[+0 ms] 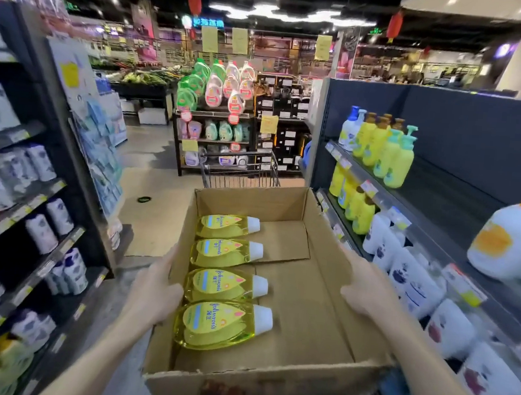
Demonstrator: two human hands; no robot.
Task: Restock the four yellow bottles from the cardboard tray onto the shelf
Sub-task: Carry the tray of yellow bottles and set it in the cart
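I hold a shallow cardboard tray in front of me at waist height. Several yellow bottles with white caps lie flat in a column along its left side; the nearest bottle is the largest in view and the farthest bottle lies near the tray's back wall. My left hand grips the tray's left wall. My right hand grips its right wall. The shelf on my right has a wide bare stretch of dark board behind a short row of yellow pump bottles.
Shelving full of white bottles lines the left side. White bottles fill the lower right shelves. A wire shopping cart stands just beyond the tray, and a detergent display stands past it across the aisle.
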